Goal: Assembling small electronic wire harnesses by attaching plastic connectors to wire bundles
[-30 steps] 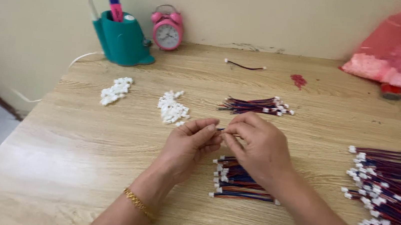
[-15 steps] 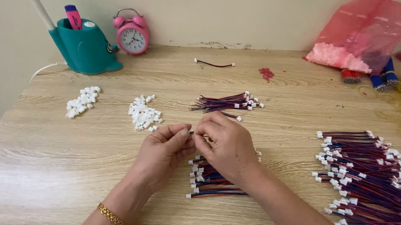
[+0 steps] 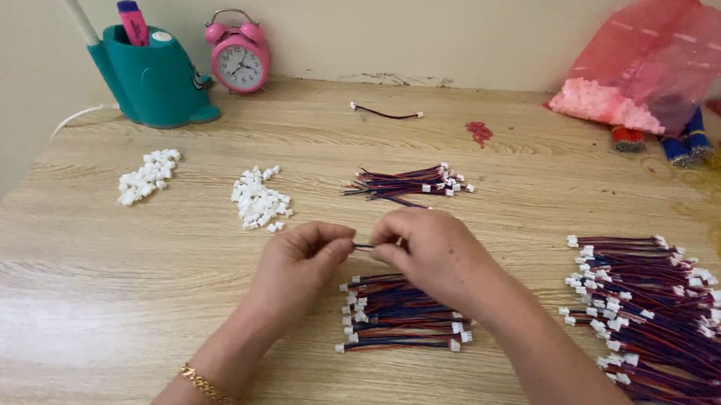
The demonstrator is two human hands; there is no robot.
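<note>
We hold a short dark wire between our two hands, just above the middle of the wooden bench. Our left hand pinches one end between thumb and fingertips, and our right hand is curled over the other end, pinching it too, so only a small stretch of the wire shows in the gap between them. The wire runs level from hand to hand. It looks thin and dark; whether it carries a plug at either end we cannot tell, because the fingers cover both ends.

Directly under our hands lies a small bundle of cables, red, blue and dark strands laid side by side with white plugs at both ends. Our right wrist passes over its right edge. A far larger heap of the same cables sits well apart to the right. Beyond our hands, further up the bench, lies a loose bunch of wires with white plugs at its right end only.

To the left of that bunch are two little piles of white plugs: one near, one further left. At the back stand a teal pen holder and a pink alarm clock. A pink plastic bag lies in the far right corner.
</note>
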